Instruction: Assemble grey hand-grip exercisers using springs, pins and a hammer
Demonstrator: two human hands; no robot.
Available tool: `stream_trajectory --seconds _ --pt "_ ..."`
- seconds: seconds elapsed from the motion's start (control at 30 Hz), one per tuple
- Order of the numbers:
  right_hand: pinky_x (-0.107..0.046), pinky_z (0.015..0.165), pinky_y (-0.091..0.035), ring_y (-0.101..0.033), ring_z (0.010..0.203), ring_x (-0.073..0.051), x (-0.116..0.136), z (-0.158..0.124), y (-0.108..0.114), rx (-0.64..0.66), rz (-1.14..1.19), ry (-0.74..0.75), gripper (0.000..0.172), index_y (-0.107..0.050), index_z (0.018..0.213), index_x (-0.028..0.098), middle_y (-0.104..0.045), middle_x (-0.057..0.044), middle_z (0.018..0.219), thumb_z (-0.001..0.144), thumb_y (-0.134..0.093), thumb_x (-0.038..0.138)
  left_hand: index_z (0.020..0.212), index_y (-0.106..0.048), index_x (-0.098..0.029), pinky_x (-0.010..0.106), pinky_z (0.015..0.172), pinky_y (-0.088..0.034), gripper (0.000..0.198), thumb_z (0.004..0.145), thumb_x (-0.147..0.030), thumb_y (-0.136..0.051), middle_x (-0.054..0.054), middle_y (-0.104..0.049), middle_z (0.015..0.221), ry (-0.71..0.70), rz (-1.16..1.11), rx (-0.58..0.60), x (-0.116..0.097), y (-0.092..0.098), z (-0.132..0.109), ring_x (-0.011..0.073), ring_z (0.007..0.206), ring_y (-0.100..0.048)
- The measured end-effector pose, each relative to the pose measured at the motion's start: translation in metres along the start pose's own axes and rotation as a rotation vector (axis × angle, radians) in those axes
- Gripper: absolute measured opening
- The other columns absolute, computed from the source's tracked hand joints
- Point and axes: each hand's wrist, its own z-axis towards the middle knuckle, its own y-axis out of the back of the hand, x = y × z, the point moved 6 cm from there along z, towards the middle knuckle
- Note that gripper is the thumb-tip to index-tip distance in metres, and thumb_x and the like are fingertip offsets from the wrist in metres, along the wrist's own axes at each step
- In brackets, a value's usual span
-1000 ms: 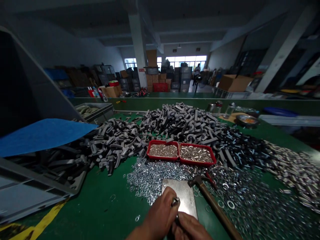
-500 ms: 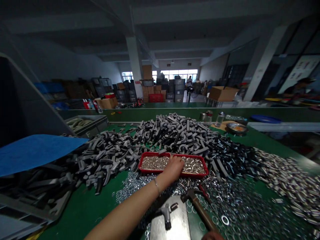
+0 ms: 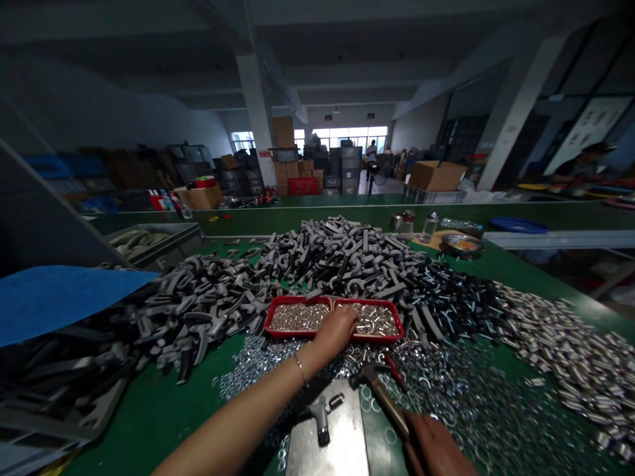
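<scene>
My left hand (image 3: 338, 328) reaches over the front edge of a red tray (image 3: 269, 328) with two compartments. Its fingers are curled down at the small metal pins (image 3: 373, 320) in the right compartment; what they hold is hidden. At lower right my right hand (image 3: 430, 441) is closed round the handle of a hammer (image 3: 389, 396), whose head points away to the left. Between the hands lies a bright metal plate (image 3: 330, 459), bearing a grey and black T-shaped part (image 3: 321, 418) with a ribbed metal cylinder (image 3: 336, 400) beside it.
Behind the tray rises a heap of grey handle-like parts (image 3: 342, 254). Loose metal rings (image 3: 461, 403) cover the right foreground, and metal cylinders (image 3: 570, 344) are piled farther right. A grey crate (image 3: 163, 241) and a blue sheet (image 3: 69, 297) are on the left.
My right hand has come farther into view, up along the hammer handle. My left hand stays at the tray's right compartment, fingers lower among the pins. The whole view has shifted slightly.
</scene>
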Motion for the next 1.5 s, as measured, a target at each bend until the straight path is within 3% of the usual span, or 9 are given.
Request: stream_trajectory --seconds 0.17,0.37,0.57,0.67,0.83,1.0,1.13,1.33,1.5 --pt "-0.037 0.069 -0.058 -0.070 0.075 -0.024 0.007 0.016 0.004 0.237 0.444 -0.329 0.034 -0.060 0.110 0.020 -0.072 -0.010 0.096 0.087 -0.055 0.044 0.097 -0.064 -0.019 0.025 0.076 -0.047 0.011 0.093 -0.022 -0.054 0.002 -0.067 0.093 0.077 -0.238 0.000 0.010 0.011 -0.084 0.0166 0.086 -0.063" --pt "-0.018 0.030 -0.028 -0.031 0.029 -0.005 0.029 0.011 -0.016 0.445 0.921 -0.576 0.045 -0.054 0.093 0.022 -0.043 0.011 0.047 0.085 -0.055 0.067 0.077 -0.064 -0.018 0.027 0.073 -0.043 0.016 0.087 -0.029 -0.060 0.002 -0.066 0.082 0.299 -0.396 -0.005 0.042 -0.003 -0.149 0.0187 0.081 -0.061" --pt "-0.027 0.040 -0.049 -0.063 0.051 -0.019 0.049 0.002 0.004 0.401 0.741 -0.503 0.059 -0.055 0.125 0.025 -0.071 -0.004 0.076 0.081 -0.061 0.064 0.078 -0.061 -0.018 0.029 0.072 -0.042 0.016 0.090 -0.028 -0.056 0.003 -0.065 0.083 0.312 -0.279 -0.005 0.042 -0.017 -0.151 0.0197 0.080 -0.058" --pt "-0.038 0.072 -0.060 -0.071 0.087 -0.031 0.039 -0.003 0.013 0.293 0.514 -0.400 0.053 -0.068 0.114 0.022 -0.075 -0.014 0.104 0.079 -0.063 0.061 0.079 -0.060 -0.018 0.033 0.078 -0.042 0.015 0.091 -0.025 -0.057 0.005 -0.064 0.085 0.255 -0.204 0.000 0.036 -0.016 -0.148 0.0218 0.084 -0.057" --pt "-0.048 0.107 -0.045 -0.055 0.129 -0.034 0.048 -0.003 0.023 0.303 0.445 -0.262 0.054 -0.058 0.137 0.027 -0.060 -0.010 0.140 0.090 -0.056 0.053 0.097 -0.062 -0.016 0.047 0.094 -0.040 0.016 0.093 -0.031 -0.059 0.011 -0.064 0.101 -0.108 0.084 0.086 0.011 -0.016 -0.151 0.0284 0.100 -0.056" --pt "-0.049 0.112 -0.041 -0.046 0.137 -0.031 0.092 0.008 0.047 0.229 0.435 -0.036 0.051 -0.040 0.147 0.041 -0.047 0.001 0.151 0.097 -0.049 0.038 0.153 -0.014 -0.017 0.064 0.106 -0.031 0.118 0.065 -0.051 -0.085 0.023 -0.044 0.143 0.146 -0.042 0.035 0.020 -0.018 -0.176 0.0435 0.129 -0.041" --pt "-0.047 0.102 -0.051 -0.061 0.122 -0.032 0.095 0.020 0.029 0.371 0.371 0.012 0.051 -0.040 0.146 0.044 -0.063 -0.001 0.137 0.096 -0.051 0.037 0.156 0.005 -0.020 0.062 0.112 -0.026 0.117 0.073 -0.025 -0.078 0.023 -0.034 0.153 0.248 -0.146 0.156 0.019 -0.028 -0.187 0.0418 0.140 -0.032" --pt "-0.052 0.114 -0.032 -0.040 0.139 -0.031 0.055 0.017 0.016 0.361 0.459 -0.270 0.054 -0.042 0.147 0.039 -0.043 0.002 0.152 0.096 -0.044 0.056 0.157 0.000 -0.020 0.061 0.114 -0.024 0.119 0.070 -0.025 -0.081 0.021 -0.037 0.152 0.278 -0.211 0.164 0.021 -0.027 -0.185 0.0417 0.141 -0.031" --pt "-0.053 0.117 -0.025 -0.034 0.142 -0.031 0.074 0.007 0.019 0.367 0.460 -0.140 0.055 -0.036 0.149 0.041 -0.039 0.004 0.154 0.096 -0.047 0.051 0.157 -0.006 -0.014 0.061 0.114 -0.025 0.117 0.069 -0.025 -0.082 0.022 -0.045 0.144 0.282 -0.248 0.131 0.024 -0.030 -0.184 0.0406 0.135 -0.037"
